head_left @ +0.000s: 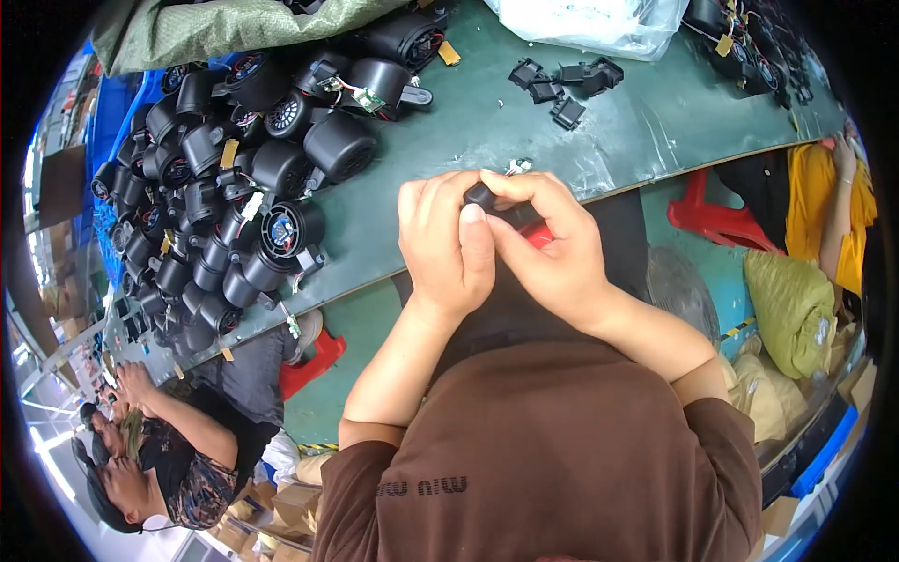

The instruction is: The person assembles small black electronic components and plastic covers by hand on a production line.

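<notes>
From my station I see both hands meeting at the worktop's [431, 126] near edge: left grip [440, 239] and right grip [558, 245], with a small part [479, 196] between their fingertips. To my left, a heap of motor housings [339, 148] covers the worktop, a sack [225, 39] behind it. Ahead and slightly right lie small clips [567, 113], with a plastic bag [599, 23] behind them; a second heap [744, 58] sits farther right. One co-worker [211, 436] is to my left, another [813, 201] to my right. Below the near edge, a stool [716, 225] stands on my right, with a stuffed bag [791, 314] beyond it.
</notes>
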`<state>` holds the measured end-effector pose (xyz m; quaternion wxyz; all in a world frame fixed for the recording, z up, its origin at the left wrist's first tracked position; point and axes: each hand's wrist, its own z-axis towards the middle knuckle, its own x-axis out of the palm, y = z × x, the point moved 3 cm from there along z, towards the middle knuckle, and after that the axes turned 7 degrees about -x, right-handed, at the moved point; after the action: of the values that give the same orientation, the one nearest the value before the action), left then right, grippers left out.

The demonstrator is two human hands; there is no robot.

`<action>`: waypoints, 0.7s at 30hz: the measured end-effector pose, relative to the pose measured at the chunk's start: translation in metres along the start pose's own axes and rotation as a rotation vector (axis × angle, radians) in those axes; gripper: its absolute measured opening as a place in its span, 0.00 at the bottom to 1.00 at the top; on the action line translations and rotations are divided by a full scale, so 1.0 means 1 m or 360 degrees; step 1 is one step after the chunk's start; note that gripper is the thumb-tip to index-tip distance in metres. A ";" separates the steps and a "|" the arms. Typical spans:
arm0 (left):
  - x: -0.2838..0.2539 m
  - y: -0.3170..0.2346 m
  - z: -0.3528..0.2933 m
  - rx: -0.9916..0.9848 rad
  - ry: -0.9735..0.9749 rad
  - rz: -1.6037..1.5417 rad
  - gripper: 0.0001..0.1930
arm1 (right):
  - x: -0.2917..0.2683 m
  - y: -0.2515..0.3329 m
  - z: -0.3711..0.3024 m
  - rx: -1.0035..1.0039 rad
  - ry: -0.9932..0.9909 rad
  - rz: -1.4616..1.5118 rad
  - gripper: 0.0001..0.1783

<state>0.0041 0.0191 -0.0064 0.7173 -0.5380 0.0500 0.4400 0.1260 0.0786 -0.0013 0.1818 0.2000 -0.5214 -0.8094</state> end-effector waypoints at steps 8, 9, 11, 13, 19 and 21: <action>-0.006 0.013 -0.001 -0.0148 0.0087 -0.0352 0.13 | -0.015 -0.002 0.015 -0.0042 0.0242 -0.0358 0.10; -0.007 0.016 -0.002 -0.0417 0.0165 -0.0597 0.12 | -0.014 0.003 0.019 -0.0223 0.0151 -0.0396 0.05; -0.007 0.021 -0.006 -0.0924 0.0341 -0.1166 0.08 | -0.014 0.007 0.020 -0.0234 0.0153 -0.0426 0.05; -0.010 0.020 -0.002 -0.1143 0.0470 -0.1553 0.07 | -0.015 0.009 0.021 -0.0216 0.0203 -0.0458 0.04; -0.029 0.011 0.017 0.0057 0.0475 -0.0106 0.13 | -0.021 -0.012 0.026 0.1074 0.0662 0.0337 0.06; -0.029 0.011 0.012 0.0108 0.0487 -0.0057 0.15 | -0.029 -0.009 0.041 0.0855 0.0852 0.0119 0.07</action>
<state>-0.0263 0.0124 0.0066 0.7266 -0.5752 0.1641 0.3381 0.1288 0.1279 0.0098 0.2820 0.4257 -0.6560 -0.5558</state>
